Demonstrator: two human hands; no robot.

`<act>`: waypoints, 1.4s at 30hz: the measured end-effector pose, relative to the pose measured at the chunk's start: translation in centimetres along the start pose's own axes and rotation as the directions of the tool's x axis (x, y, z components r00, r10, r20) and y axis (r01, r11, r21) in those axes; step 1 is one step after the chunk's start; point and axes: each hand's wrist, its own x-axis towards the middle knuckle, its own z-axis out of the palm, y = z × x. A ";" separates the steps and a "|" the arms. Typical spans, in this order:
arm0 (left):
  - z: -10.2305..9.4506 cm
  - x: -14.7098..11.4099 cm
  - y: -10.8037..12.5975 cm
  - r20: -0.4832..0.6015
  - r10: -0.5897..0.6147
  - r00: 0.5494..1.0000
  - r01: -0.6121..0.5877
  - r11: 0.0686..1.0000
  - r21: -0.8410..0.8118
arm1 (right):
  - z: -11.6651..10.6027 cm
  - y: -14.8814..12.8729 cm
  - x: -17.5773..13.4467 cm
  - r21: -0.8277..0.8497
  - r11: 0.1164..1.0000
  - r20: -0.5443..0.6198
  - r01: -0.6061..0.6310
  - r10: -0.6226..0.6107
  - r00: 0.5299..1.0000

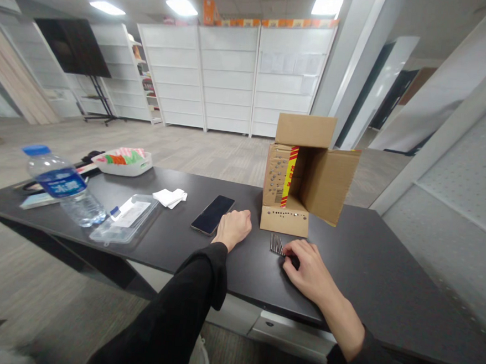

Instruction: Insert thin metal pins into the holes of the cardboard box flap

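A row of thin dark screws or nails (277, 244) lies side by side on the desk, in front of the cardboard box. My right hand (309, 270) rests at the right end of that row, thumb and fingers curled together, fingertips touching the last piece. The fingers partly hide it. My left hand (235, 227) is closed in a loose fist beside a dark phone (213, 214); whatever it may hold is hidden. The cardboard box (277, 176) stands with its open side towards me, its flaps spread. Small round metal heads dot its left side, and holes run along the lower flap (284, 222).
On the left of the black desk (370, 268) are a water bottle (70, 186), a clear plastic case (126, 218), folded white tissue (170, 197) and a white tray (123, 166) of colourful items. A perforated panel (466, 203) stands to the right.
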 end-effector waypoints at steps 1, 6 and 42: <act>0.0 0.0 0.0 -0.002 0.003 1.000 -0.003 1.000 0.001 | 0.0 0.0 0.0 0.004 1.000 0.000 0.001 -0.001 1.000; 0.1 0.0 -0.1 -0.017 0.016 1.000 -0.016 1.000 0.008 | 0.0 0.1 0.0 0.016 1.000 0.002 0.011 -0.011 1.000; -0.1 0.0 0.0 -0.003 0.005 1.000 -0.005 1.000 0.001 | 0.3 0.5 0.0 -0.005 1.000 0.011 0.013 -0.013 1.000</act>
